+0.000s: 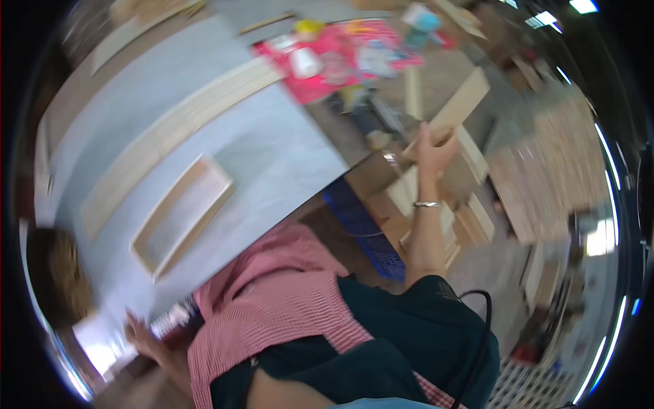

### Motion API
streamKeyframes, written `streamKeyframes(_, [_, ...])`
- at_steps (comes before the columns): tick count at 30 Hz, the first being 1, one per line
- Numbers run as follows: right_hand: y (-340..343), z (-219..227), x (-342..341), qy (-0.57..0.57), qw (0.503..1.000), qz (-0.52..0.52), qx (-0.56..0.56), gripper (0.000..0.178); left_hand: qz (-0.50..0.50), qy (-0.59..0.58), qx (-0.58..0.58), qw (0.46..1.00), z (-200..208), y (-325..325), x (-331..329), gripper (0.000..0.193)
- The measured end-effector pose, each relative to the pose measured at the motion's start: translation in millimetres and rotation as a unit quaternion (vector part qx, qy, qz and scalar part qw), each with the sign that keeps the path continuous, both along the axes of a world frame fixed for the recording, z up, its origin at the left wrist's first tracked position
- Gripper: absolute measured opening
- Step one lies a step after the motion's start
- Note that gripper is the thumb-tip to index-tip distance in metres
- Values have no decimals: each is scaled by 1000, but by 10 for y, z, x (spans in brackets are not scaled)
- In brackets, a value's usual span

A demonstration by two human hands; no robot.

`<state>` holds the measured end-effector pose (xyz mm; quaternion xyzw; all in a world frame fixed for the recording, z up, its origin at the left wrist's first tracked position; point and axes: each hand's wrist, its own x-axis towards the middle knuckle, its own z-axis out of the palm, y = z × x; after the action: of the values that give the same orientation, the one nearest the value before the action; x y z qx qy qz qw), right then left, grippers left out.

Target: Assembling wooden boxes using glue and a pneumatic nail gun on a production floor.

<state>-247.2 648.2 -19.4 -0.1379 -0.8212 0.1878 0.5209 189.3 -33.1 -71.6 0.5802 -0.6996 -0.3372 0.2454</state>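
Observation:
My right hand (pixel 436 153), with a bracelet at its wrist, is stretched out to the right and closed round a flat, pale wooden board (pixel 466 99). The board points up and away from the table, above other wooden pieces (pixel 402 194) at a blue plastic crate (pixel 368 232). At the lower left, my left hand (pixel 139 335) is by the near table edge, blurred, with its fingers apart and nothing visible in them. Between the two hands, a narrow rectangular wooden frame (pixel 180 221) lies on the grey-white tabletop (pixel 266 174).
Joined pale strips (pixel 184 116) run across the table behind the frame. Past its far right corner, a pink-red sheet (pixel 293 85) bears a white container (pixel 305 63) and other small items. A large stack of wood (pixel 555 163) stands at the right.

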Motion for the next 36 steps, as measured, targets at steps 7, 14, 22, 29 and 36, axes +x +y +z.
streamKeyframes(7, [-2554, 730, 211, -248, 715, 653, 21, 86, -23, -111, -308, 945, -64, 109, -54, 49])
streamKeyframes(14, [-3834, 882, 618, -252, 484, 774, 323, 95, 4, -133, -114, 984, 677, 636, -209, 30])
streamKeyframes(22, [-4177, 773, 532, -259, 437, 772, 380, 95, -216, -24, -191, 957, 543, 961, -725, 31])
streamKeyframes(29, [-4241, 686, 447, -281, 419, 769, 393, 92, -234, -43, -237, 942, 604, 1067, -946, 22])
streamKeyframes(36, [-4256, 509, 388, -259, 417, 766, 415, 89, -224, -69, -275, 932, 533, 1056, -980, 20])
